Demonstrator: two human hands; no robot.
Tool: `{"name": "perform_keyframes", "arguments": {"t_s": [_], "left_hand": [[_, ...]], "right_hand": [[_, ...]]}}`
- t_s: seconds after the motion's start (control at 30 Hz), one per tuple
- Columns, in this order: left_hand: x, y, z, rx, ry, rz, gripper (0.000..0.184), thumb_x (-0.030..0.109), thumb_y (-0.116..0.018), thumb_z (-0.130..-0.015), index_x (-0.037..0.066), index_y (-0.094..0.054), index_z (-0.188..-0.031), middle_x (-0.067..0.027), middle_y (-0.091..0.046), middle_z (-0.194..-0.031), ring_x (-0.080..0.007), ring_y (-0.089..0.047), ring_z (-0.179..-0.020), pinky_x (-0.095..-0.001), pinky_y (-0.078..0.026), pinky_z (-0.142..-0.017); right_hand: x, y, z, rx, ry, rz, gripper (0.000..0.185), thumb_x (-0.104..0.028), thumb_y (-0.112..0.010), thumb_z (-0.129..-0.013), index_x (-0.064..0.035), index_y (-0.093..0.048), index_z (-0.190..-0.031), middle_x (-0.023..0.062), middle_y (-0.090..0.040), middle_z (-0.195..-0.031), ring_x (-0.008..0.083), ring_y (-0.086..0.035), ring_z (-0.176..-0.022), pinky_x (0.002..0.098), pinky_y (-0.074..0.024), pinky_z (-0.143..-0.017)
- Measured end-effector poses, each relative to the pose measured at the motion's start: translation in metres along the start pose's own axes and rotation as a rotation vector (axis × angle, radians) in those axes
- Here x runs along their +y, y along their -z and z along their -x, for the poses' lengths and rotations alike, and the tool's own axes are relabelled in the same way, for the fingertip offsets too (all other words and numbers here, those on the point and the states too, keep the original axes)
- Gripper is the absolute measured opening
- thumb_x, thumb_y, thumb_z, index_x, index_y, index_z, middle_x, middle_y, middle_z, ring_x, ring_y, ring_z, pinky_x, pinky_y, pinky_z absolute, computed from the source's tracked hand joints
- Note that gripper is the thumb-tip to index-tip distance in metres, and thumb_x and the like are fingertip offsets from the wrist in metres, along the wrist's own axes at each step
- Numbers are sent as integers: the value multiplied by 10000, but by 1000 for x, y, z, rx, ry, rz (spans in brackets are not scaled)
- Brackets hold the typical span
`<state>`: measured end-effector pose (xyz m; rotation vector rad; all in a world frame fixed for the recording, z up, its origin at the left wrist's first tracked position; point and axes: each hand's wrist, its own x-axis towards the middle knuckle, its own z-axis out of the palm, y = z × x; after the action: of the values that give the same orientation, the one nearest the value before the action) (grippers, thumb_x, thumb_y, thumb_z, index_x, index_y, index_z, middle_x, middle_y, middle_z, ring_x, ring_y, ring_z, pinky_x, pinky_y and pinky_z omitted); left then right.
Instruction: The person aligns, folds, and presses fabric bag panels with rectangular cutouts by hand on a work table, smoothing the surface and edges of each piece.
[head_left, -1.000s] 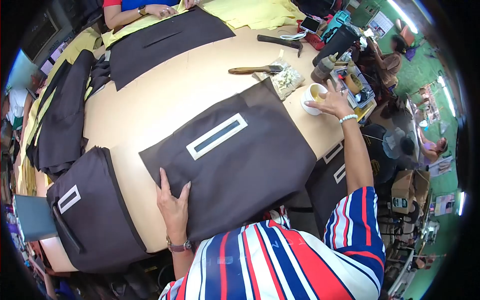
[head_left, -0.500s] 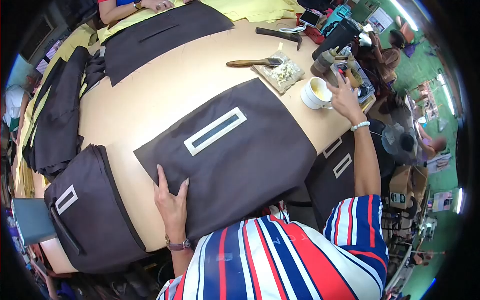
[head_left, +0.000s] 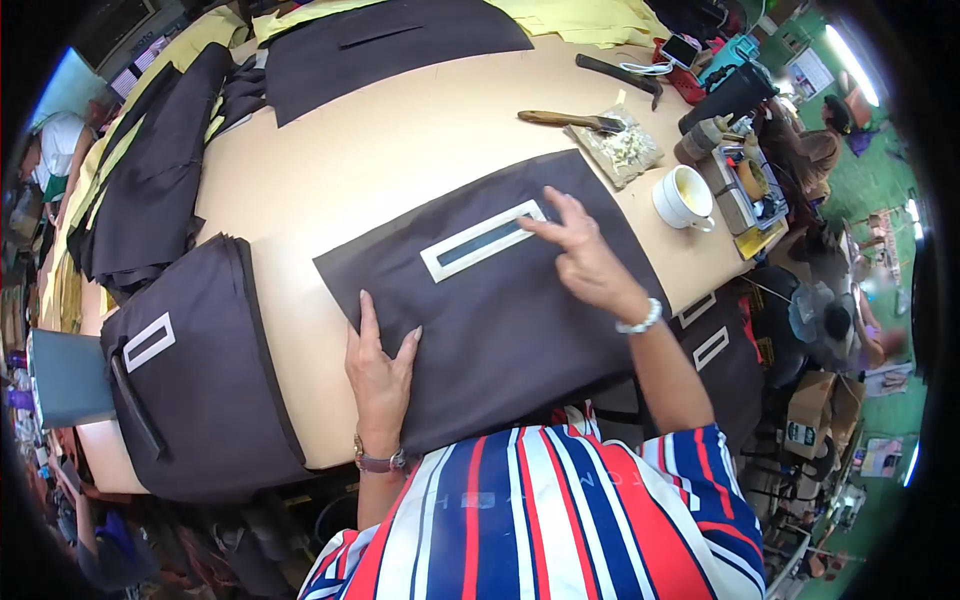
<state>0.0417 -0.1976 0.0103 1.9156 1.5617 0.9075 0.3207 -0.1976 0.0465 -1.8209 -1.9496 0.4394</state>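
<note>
A dark brown fabric piece (head_left: 500,330) lies in front of me on the table, with a cream rectangular frame (head_left: 460,262) around a dark slot. My left hand (head_left: 380,375) rests with fingers spread on the fabric's left edge. Over the right end of the frame is my right hand (head_left: 585,250), fingers apart, with a fingertip at or just above the cream strip. I see nothing held in either hand. To the right stands a white cup (head_left: 683,197) with something yellowish inside.
A brush (head_left: 570,121) lies on a bag with pale bits (head_left: 625,150). Behind are a hammer (head_left: 620,75), bottles (head_left: 700,140) and a tool tray (head_left: 755,185). Dark fabric stacks (head_left: 205,370) occupy the left side. Other people sit far right.
My right hand has left the cup and moved left onto the framed slot. My left hand stays on the fabric. The whole view has shifted, and the co-worker's hands have gone out of sight.
</note>
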Motion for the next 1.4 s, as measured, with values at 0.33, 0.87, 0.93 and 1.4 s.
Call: {"name": "perform_keyframes", "arguments": {"t_s": [0.33,0.87,0.93,1.4], "left_hand": [[0,0,0,-7,5,-7,695,125,-738,-730,-33,-403,-1318,-320,-507,-1153,-410,-507,-1083,-390,-410,-914],[0,1,1,-14,20,13,696,130,-741,-730,-15,-408,-1324,-331,-465,-1202,-411,-490,-1108,-395,-396,-925],[-2,1,1,20,-52,-25,696,124,-741,-729,-16,-408,-1324,-328,-469,-1196,-406,-508,-1083,-394,-405,-911],[-1,0,1,-4,-8,3,684,125,-736,-730,-44,-412,-1308,-325,-476,-1184,-415,-490,-1107,-400,-397,-927]], "right_hand": [[-18,-51,-13,139,-29,792,445,-121,-496,-826,-75,-505,-1268,136,-254,-1446,378,-168,-1353,614,-113,-1060],[-24,-51,-18,64,12,924,458,-145,-498,-834,-52,-473,-1281,117,-203,-1470,367,-175,-1354,615,-110,-1061],[-25,-53,-17,47,34,921,469,-148,-491,-839,-63,-458,-1299,116,-192,-1474,369,-168,-1355,614,-108,-1064],[-56,-78,-16,72,145,767,454,-167,-501,-832,-48,-487,-1270,122,-210,-1464,373,-173,-1349,612,-149,-1052]]}}
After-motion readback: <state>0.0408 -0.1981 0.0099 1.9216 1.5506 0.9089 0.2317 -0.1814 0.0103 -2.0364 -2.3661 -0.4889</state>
